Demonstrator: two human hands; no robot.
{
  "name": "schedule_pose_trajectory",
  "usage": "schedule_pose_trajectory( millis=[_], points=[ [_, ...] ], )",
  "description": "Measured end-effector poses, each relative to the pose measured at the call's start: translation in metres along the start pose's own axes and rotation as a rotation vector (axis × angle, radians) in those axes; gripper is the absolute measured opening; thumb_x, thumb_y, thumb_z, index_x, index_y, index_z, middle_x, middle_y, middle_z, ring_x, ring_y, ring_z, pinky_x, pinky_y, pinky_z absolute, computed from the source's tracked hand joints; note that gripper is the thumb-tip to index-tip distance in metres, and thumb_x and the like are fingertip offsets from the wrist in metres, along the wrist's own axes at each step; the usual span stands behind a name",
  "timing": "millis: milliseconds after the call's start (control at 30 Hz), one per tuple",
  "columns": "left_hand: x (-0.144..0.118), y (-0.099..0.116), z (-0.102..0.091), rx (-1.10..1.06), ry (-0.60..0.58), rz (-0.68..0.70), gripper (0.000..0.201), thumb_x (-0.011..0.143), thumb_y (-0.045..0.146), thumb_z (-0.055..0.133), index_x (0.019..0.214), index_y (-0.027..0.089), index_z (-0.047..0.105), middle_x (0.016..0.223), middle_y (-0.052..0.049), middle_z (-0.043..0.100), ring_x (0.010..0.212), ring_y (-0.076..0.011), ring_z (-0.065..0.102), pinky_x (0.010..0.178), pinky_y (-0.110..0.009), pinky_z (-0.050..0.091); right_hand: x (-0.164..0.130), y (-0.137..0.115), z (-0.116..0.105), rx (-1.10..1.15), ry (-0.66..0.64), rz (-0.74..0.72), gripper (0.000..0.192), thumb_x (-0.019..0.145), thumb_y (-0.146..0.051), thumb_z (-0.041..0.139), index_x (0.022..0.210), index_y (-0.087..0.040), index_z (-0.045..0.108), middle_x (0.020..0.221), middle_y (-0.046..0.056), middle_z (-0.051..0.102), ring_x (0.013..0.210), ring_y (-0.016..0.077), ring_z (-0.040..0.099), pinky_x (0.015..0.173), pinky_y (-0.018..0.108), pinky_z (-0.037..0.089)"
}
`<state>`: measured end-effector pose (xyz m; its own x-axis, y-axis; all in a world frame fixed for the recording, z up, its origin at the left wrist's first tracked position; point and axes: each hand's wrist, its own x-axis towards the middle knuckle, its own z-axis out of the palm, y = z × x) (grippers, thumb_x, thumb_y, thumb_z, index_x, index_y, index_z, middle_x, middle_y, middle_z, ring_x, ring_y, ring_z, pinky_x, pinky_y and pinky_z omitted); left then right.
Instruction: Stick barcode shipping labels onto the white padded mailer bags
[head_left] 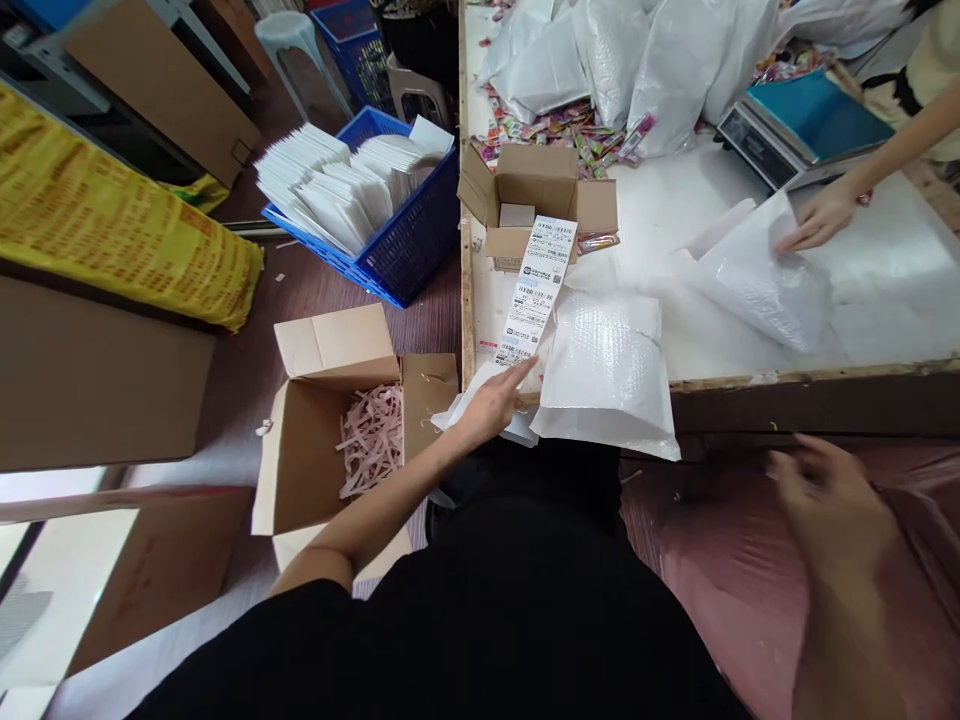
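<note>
The long white strip of printed labels (536,290) trails from the small open cardboard box (536,200) at centre frame; a careless tug could tear it. My left hand (491,405) reaches forward, fingers loosely open on its lower end. My right hand (829,510), blurred at lower right, hangs open, empty.

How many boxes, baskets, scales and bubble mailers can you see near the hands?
Open cardboard boxes: 2, one on the table and one on the floor
Blue baskets: 2, a near one with white envelopes and a far one
Weighing scale: 1
White bubble mailers lying flat: 2, one by the left hand and one under a co-worker's hand
Total: 7
</note>
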<state>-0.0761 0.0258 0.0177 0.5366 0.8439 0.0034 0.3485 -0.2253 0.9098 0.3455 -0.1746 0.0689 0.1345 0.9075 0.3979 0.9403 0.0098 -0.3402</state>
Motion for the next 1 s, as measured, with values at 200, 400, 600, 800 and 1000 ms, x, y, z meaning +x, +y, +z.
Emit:
schedule_pose_trajectory(
  millis=[200,400,600,800,1000],
  points=[
    [0.020,-0.004,-0.008,0.167,-0.320,0.426,0.025,0.093,0.028,0.055,0.112,0.027,0.072,0.132,-0.008,0.067,0.133,-0.0251,0.054,0.118,-0.043,0.025,0.050,-0.035,0.101,-0.007,-0.220,-0.296,0.033,0.098,-0.025,0.044,0.117,-0.023,0.071,0.123,0.010,0.070,0.095,0.0223,0.063,0.083,0.037,0.042],
    [0.017,-0.001,0.022,-0.018,0.144,-0.121,0.041,0.095,0.040,0.046,0.059,0.019,0.052,0.058,0.000,0.055,0.060,-0.0145,0.050,0.067,-0.029,0.039,0.040,-0.030,0.113,0.314,0.091,0.328,0.051,0.087,-0.058,0.059,0.056,-0.017,0.057,0.051,-0.001,0.048,0.054,0.0127,0.040,0.056,0.028,0.030],
    [0.032,0.016,0.031,-0.126,0.087,-0.343,0.039,0.089,0.033,0.054,0.055,0.019,0.043,0.051,0.004,0.046,0.053,-0.0108,0.041,0.056,-0.025,0.031,0.025,-0.037,0.127,0.838,-0.040,0.954,0.056,0.054,-0.067,0.081,0.064,-0.017,0.059,0.056,-0.004,0.049,0.053,0.0086,0.037,0.047,0.024,0.026],
    [0.054,0.023,0.048,-0.832,-0.150,-0.611,0.032,0.085,0.034,0.071,0.065,0.017,0.052,0.050,0.007,0.038,0.041,-0.0045,0.025,0.044,-0.022,0.017,0.022,-0.054,0.125,1.353,-0.293,1.066,0.047,0.061,-0.047,0.085,0.059,-0.021,0.046,0.052,-0.009,0.035,0.044,0.0045,0.023,0.039,0.021,0.027],
    [0.086,0.045,0.077,-1.364,0.124,-0.602,0.034,0.097,0.045,0.053,0.082,0.014,0.057,0.060,0.002,0.049,0.048,-0.0082,0.045,0.051,-0.022,0.039,-0.001,-0.124,0.152,1.756,-0.235,1.113,0.033,0.069,-0.033,0.082,0.071,-0.023,0.050,0.063,-0.007,0.038,0.050,0.0065,0.029,0.042,0.019,0.034]
  ],
)
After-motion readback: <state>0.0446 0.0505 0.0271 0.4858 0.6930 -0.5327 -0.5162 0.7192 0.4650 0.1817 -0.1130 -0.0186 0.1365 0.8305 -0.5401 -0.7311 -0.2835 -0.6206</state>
